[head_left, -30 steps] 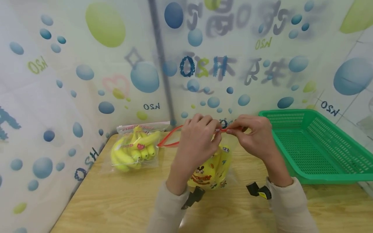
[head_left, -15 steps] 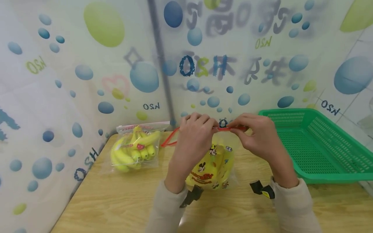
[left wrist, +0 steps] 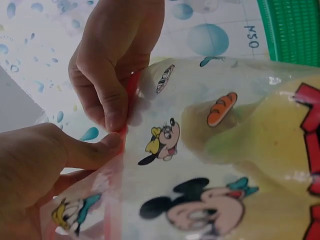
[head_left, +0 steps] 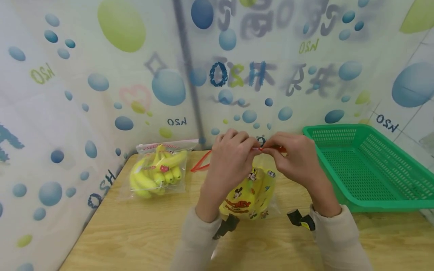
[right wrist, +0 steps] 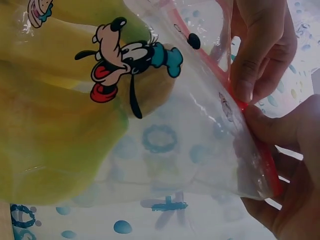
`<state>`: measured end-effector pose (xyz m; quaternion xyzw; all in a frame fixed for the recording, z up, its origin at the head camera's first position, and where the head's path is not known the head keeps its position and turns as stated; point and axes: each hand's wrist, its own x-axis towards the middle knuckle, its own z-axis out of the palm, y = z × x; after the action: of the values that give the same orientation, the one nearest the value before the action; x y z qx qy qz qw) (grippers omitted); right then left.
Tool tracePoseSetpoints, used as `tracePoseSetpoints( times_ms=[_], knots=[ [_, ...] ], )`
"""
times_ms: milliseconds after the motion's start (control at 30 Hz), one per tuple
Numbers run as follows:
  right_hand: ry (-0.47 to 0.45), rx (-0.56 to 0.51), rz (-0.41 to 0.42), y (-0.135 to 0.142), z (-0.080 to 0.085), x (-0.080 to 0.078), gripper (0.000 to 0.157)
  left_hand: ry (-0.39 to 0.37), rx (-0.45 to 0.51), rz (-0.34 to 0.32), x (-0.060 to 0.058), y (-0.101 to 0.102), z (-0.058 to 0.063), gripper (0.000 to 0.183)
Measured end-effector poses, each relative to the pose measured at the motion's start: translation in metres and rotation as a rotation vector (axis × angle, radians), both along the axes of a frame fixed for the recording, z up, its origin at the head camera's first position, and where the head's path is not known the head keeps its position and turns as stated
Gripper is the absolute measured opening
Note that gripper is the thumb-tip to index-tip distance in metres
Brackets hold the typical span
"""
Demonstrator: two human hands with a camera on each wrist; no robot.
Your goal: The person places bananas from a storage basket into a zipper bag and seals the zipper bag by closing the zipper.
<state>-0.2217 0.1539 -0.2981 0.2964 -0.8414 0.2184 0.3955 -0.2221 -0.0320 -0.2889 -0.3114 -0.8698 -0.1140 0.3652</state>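
Between my hands hangs a clear zip bag (head_left: 249,197) with cartoon prints and a red zip seal (left wrist: 131,95). Yellow bananas (right wrist: 55,115) show through its plastic. Thumb and fingers of my left hand (head_left: 230,160) pinch the seal near the middle of the bag's mouth. Right beside them, my right hand (head_left: 295,160) pinches the same red strip, and the two thumb tips nearly meet. In the left wrist view the left hand (left wrist: 30,170) is below and the right hand (left wrist: 117,55) above. Part of the seal is hidden behind the fingers.
A second clear zip bag (head_left: 181,180) with bananas lies at the table's back left. At the right stands a green plastic basket (head_left: 383,206). The wooden table (head_left: 135,233) meets a wall covering (head_left: 288,45) with printed bubbles close behind the hands.
My right hand's fingertips have come closer to my left hand's along the red seal. The bag has swung slightly to the right. The basket and the other bag stay put.
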Motion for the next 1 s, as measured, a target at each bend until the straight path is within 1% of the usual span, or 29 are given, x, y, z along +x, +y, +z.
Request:
tracePoseSetpoints(
  times_ms=[133, 333, 500, 600, 667, 733, 833, 1000],
  knots=[
    [-0.009, -0.005, -0.015, 0.004, 0.001, 0.000, 0.008, -0.022, 0.035, -0.001, -0.003, -0.005, 0.000, 0.006],
    [-0.031, -0.010, -0.023, 0.013, 0.000, -0.002, 0.008, -0.042, 0.045, 0.022, -0.008, -0.014, -0.001, 0.005],
    [-0.056, -0.006, -0.049, 0.018, 0.001, 0.001, 0.006, -0.078, 0.059, -0.016, -0.011, -0.015, 0.000, 0.007],
    [-0.017, 0.042, -0.107, 0.014, 0.003, 0.006, 0.006, -0.091, 0.064, -0.045, -0.012, -0.013, -0.001, 0.008],
    [0.027, 0.087, -0.153, 0.008, 0.004, 0.009, 0.005, -0.089, 0.062, -0.063, -0.013, -0.011, -0.001, 0.008],
    [0.054, 0.121, -0.173, 0.001, 0.005, 0.010, 0.005, -0.085, 0.059, -0.084, -0.013, -0.009, -0.002, 0.008],
    [0.053, 0.131, -0.157, -0.008, 0.003, 0.008, 0.007, -0.077, 0.053, -0.093, -0.014, -0.006, -0.003, 0.008],
    [0.016, 0.052, -0.108, -0.012, -0.002, 0.002, 0.004, -0.067, 0.038, -0.042, -0.013, -0.003, -0.004, 0.009]
  ],
)
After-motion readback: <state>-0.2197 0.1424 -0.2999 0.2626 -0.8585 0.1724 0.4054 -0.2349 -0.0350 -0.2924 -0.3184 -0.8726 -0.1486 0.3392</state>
